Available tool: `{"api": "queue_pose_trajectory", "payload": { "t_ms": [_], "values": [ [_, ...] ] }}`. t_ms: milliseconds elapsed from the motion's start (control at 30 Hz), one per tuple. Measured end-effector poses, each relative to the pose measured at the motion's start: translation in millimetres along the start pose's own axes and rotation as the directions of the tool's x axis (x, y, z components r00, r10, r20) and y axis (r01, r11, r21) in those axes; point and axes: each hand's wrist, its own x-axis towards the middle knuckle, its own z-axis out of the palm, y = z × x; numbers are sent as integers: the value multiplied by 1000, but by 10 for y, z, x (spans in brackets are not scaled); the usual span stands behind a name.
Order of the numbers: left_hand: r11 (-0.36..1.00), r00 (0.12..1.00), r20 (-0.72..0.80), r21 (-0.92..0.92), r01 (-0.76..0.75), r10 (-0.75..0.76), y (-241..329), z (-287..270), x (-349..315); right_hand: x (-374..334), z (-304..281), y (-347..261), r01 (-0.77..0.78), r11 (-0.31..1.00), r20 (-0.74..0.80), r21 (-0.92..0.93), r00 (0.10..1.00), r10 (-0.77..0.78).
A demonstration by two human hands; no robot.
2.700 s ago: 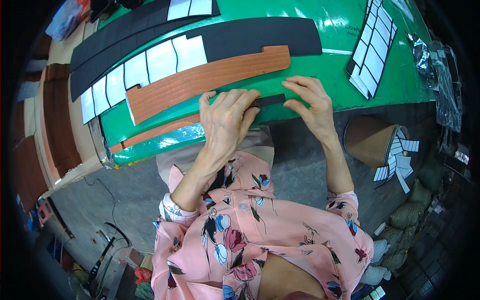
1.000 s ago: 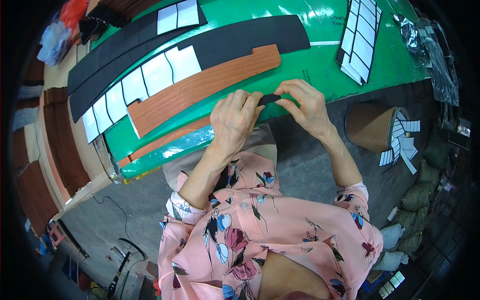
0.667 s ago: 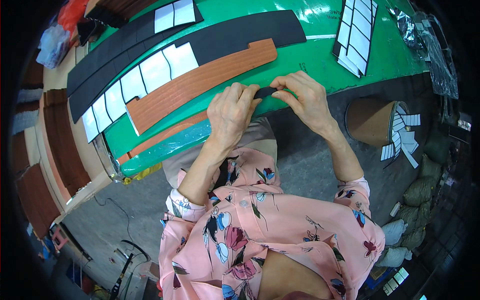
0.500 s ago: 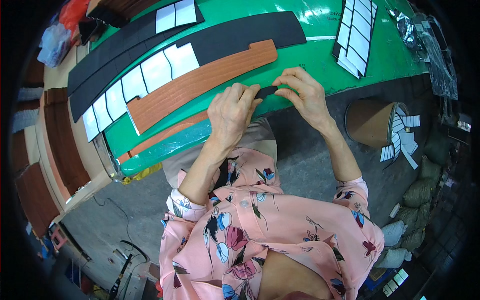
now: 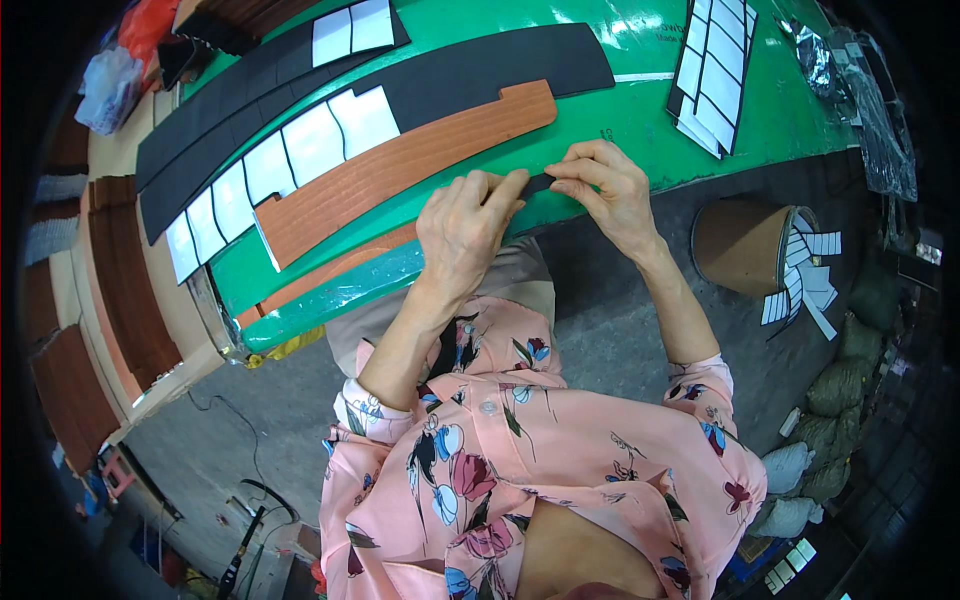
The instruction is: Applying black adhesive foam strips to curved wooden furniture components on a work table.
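Observation:
Near the front edge of the table, my left hand point(image 5: 466, 222) and my right hand point(image 5: 606, 192) pinch a small black strip point(image 5: 538, 184) between them. Most of its left part is hidden under my left fingers. Just beyond lies a long wood-grain panel point(image 5: 400, 172), notched at its ends and not touched by either hand. A narrower wood-grain strip point(image 5: 340, 268) lies along the table's front edge, its right end covered by my left hand. Behind the panel are a black sheet point(image 5: 510, 68) and a row of white pieces point(image 5: 315, 137) with dark dividing lines.
The table has a green top point(image 5: 620, 115). Another black-and-white lined sheet point(image 5: 715, 65) lies at its far right, by crumpled clear plastic point(image 5: 870, 110). A brown bin point(image 5: 740, 243) with white scraps stands right of me. Stacked brown panels point(image 5: 130, 280) are at left, several sacks point(image 5: 840, 390) at right.
My hands have shifted very slightly, and my left fingers tilt a little more over the black strip. Less of the strip shows between the hands. The panels have stayed put.

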Motion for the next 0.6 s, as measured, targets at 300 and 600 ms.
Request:
{"api": "queue_pose_trajectory", "payload": {
  "t_ms": [300,600],
  "values": [
    [980,992,9,152,-129,129,-25,43,-46,-40,2,-175,-264,918,-116,295,944,309],
    [994,993,95,71,-82,75,-24,-39,-98,31,-93,-178,71,997,119,-38,991,-66]
  ]
}}
